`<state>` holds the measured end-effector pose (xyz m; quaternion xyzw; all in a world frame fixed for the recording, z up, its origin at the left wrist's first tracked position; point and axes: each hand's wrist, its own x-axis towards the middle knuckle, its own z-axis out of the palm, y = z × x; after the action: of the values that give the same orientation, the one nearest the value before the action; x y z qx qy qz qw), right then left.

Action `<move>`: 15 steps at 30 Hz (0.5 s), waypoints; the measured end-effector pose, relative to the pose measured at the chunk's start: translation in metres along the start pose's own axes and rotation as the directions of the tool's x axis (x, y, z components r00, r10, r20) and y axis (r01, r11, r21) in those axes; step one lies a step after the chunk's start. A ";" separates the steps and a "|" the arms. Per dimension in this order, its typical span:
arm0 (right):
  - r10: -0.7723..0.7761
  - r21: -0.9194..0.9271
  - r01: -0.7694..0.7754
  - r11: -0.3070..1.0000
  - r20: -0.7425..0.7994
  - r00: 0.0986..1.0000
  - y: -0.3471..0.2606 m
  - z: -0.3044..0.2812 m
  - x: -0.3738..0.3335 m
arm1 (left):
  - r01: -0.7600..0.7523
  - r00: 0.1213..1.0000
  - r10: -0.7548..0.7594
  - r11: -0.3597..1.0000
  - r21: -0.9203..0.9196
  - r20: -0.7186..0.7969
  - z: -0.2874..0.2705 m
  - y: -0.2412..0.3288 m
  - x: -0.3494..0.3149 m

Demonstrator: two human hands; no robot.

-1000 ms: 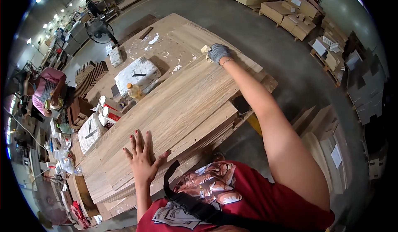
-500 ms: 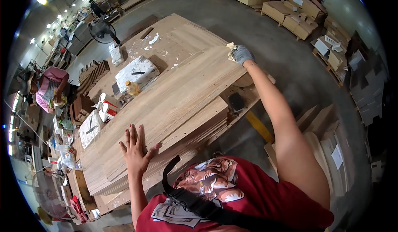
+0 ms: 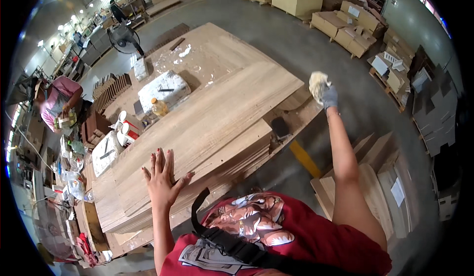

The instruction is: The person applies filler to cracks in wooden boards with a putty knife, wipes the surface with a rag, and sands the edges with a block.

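Observation:
A long wood-grain panel (image 3: 222, 113) lies on top of a stack of similar boards (image 3: 242, 155) across the worktable. My bare left hand (image 3: 164, 177) rests flat on its near left part, fingers spread. Beyond the panel's right end, my right hand (image 3: 329, 97), in a grey glove, is held off the board. It grips a crumpled cream-coloured rag (image 3: 319, 84), which bulges out past the fingers and touches nothing else.
Behind the panel stand a yellowish bottle (image 3: 159, 107), red-and-white tubs (image 3: 129, 132) and white-wrapped blocks (image 3: 164, 89). A fan (image 3: 124, 39) stands past the table. Someone in pink (image 3: 61, 101) works at left. Cartons on pallets (image 3: 350, 32) line the far right; boards (image 3: 380, 187) lean near my right arm.
My right hand has moved right and nearer with the rag, off the panel's far right corner and past its end. My left hand has stayed in place on the panel.

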<state>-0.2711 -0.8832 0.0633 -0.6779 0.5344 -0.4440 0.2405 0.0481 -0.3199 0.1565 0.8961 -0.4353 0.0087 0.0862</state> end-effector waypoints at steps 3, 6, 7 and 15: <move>-0.184 0.003 0.185 0.983 0.115 0.976 -0.057 0.018 -0.005 | -0.006 1.000 0.006 1.000 0.012 0.004 -0.002 0.002 0.002; -0.150 -0.045 0.159 0.986 0.161 0.976 -0.073 0.066 -0.025 | 0.021 1.000 -0.021 1.000 0.008 0.006 0.000 0.004 0.002; -0.287 -0.115 0.298 0.948 0.102 0.952 -0.063 0.069 -0.021 | 0.019 1.000 -0.019 1.000 0.002 0.001 0.001 0.004 0.003; -0.061 0.428 -0.375 0.823 0.721 0.690 0.001 0.032 0.016 | -0.007 1.000 0.007 1.000 0.002 -0.008 -0.005 -0.009 -0.015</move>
<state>-0.2436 -0.9032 0.0529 -0.6466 0.3099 -0.2587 0.6473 0.0462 -0.3014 0.1590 0.8945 -0.4382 0.0130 0.0872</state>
